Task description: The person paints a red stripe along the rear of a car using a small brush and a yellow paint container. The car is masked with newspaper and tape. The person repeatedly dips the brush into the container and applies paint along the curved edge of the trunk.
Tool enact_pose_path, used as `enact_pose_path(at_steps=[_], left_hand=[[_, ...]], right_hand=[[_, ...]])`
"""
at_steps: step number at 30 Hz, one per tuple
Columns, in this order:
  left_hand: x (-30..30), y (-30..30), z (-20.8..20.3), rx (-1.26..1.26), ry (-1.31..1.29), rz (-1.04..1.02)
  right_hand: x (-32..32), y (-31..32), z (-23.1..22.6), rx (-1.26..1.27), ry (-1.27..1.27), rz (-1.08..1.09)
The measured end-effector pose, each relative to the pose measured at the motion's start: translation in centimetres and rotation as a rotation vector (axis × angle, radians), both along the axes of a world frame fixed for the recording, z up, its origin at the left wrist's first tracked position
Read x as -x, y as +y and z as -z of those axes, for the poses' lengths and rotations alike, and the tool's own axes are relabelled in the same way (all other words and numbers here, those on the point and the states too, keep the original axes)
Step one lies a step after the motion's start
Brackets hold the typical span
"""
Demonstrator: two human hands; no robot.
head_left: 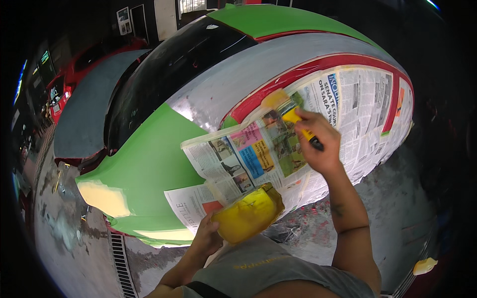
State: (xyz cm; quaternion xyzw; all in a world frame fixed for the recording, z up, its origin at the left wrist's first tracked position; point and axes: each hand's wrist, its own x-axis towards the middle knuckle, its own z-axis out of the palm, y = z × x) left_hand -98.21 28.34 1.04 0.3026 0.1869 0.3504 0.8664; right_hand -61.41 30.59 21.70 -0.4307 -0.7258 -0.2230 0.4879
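Note:
My right hand [320, 141] is closed round the yellow and black handle of a paintbrush [289, 110]. The brush's pale bristles rest against the red window frame [298, 74] of a car, at the upper edge of the taped newspaper [355, 99]. In my left hand [207, 233] is a cut-open yellow plastic container [248, 216], gripped by its near left side and held low before my body. What lies inside it is hard to make out. Loose newspaper sheets hang just beyond the container, over the car's side.
The car's body has green panels [154, 154], a grey sanded roof strip [238, 64] and a dark rear window [174, 69]. Behind it at the left stands a red car [87, 57]. A floor grate [121, 263] runs below, and a pale yellow container [425, 266] lies at the lower right.

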Motion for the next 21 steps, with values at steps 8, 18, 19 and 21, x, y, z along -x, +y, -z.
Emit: enact_pose_path(at_steps=[8, 18, 19, 21], left_hand=[[-0.6, 0.2, -0.4, -0.01, 0.0, 0.023], [-1.3, -0.3, -0.1, 0.011, 0.012, 0.006], [-1.3, -0.3, -0.1, 0.01, 0.001, 0.002], [-1.4, -0.4, -0.4, 0.0, -0.001, -0.012]], right_hand=[[-0.5, 0.0, -2.3, 0.1, 0.063, 0.05], [1.6, 0.1, -4.7, 0.194, -0.021, -0.013], [1.7, -0.2, -4.7, 0.168, -0.025, -0.01], [1.6, -1.1, -4.6, 0.166, -0.048, -0.006]])
